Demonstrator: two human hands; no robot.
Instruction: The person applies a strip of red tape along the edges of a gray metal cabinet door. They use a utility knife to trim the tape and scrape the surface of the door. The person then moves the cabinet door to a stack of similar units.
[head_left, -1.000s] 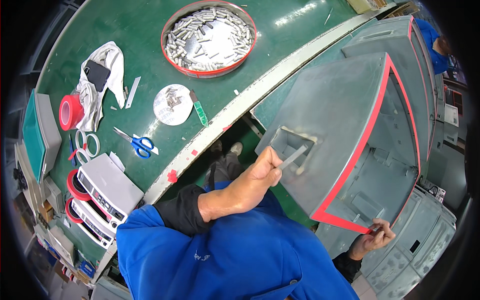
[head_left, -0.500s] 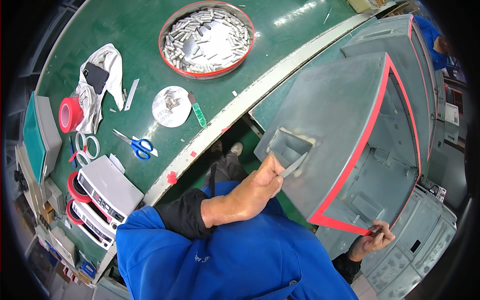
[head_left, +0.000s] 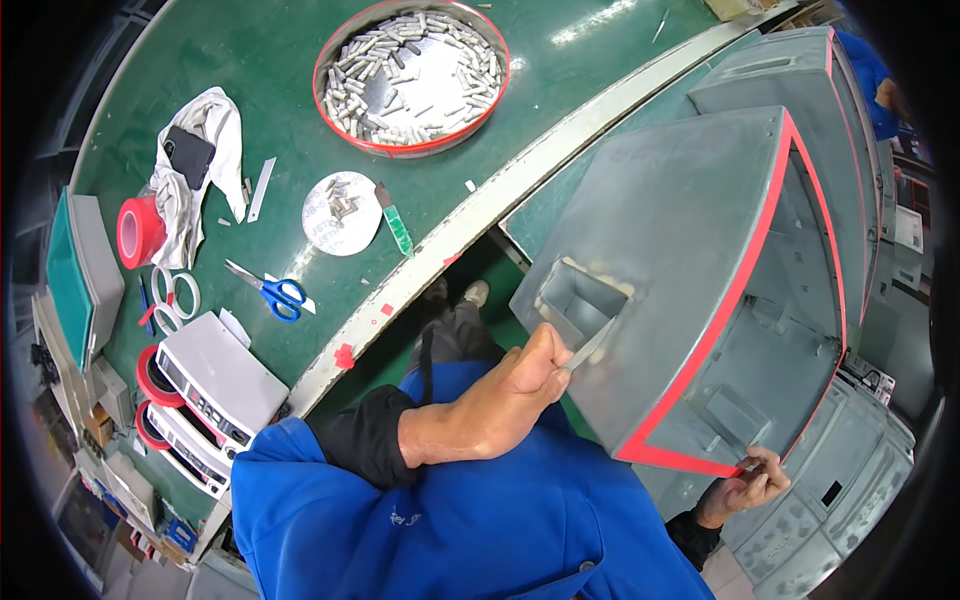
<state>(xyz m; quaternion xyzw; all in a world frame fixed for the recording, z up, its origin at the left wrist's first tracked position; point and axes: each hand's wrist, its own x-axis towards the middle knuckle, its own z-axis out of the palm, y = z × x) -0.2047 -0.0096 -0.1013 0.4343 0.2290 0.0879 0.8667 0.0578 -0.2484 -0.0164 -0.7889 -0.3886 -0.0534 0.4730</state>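
Observation:
A grey metal box with red tape around its open side stands to my right. My left hand is closed and pinches a thin, flat grey strip, which looks like a blade. That strip lies along the near edge of a rectangular recess, whose rim has patches of beige filler. At the box's lower right corner, my right hand curls its fingers at the red-taped rim. Part of its grip is hidden from view.
On the green table are a round tin of small grey cylinders, a white disc, a green-handled knife, scissors, red tape and a phone on a cloth. More grey boxes stand behind. Another person's blue sleeve shows far right.
My left hand and the strip have slid slightly toward me along the recess's edge. My right hand stays at the taped rim. The box looks nearly unmoved.

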